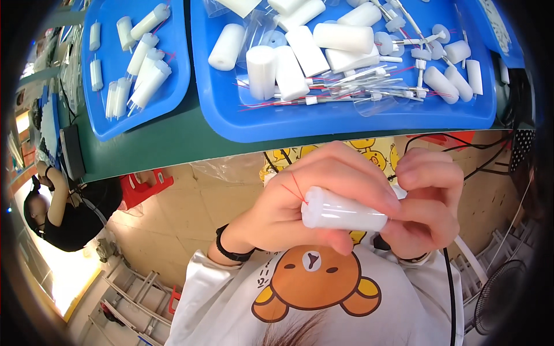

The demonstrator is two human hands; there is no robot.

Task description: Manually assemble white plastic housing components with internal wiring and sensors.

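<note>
Strands of hair (297,331) hang nearest us, over our bear-print shirt (340,291). Our left hand's (323,181) fingers grip a white cylinder (349,212) before the green bench (173,149), its long axis left-to-right; our right hand's (426,205) curled fingers meet its right end, whether gripping we cannot tell.

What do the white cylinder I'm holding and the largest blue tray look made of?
White cylinder: foam or plastic, perhaps under clear film; bright streaks make its surface look glossy. Largest blue tray: probably moulded plastic, smooth and slightly shiny, given its even colour and rounded corners.
</note>
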